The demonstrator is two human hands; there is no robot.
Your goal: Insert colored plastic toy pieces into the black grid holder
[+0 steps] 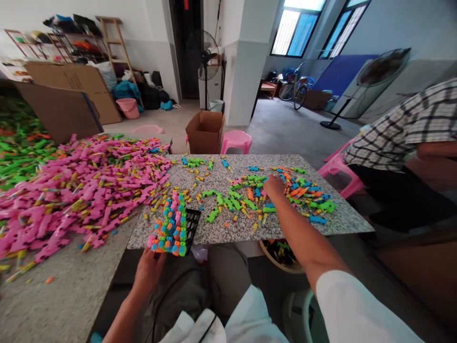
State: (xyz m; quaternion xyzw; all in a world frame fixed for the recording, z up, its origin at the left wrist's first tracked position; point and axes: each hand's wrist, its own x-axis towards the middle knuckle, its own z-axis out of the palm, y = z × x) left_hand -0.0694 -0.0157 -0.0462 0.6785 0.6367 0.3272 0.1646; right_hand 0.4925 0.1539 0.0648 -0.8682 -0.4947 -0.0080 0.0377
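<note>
A black grid tray (193,223) stands at the near left of the speckled tabletop (214,233). Rows of small plastic toy pieces (171,226) in orange, blue, green and pink fill its left part; open cells show on the right. My left hand (150,264) is closed at the tray's near left corner, its fingertips partly hidden below the edge. Farther right, my right hand (274,186) reaches down into a loose heap of green, blue and orange toy pieces (303,190). Its fingers are curled together, and what they hold is hidden.
A large pile of pink toy pieces (82,190) covers the left table, with green ones behind. Below the tabletop's front edge sits a round tub (285,267). Beyond it are a cardboard box (204,133) and a pink stool (236,141). A seated person in a checked shirt (400,124) is at the right.
</note>
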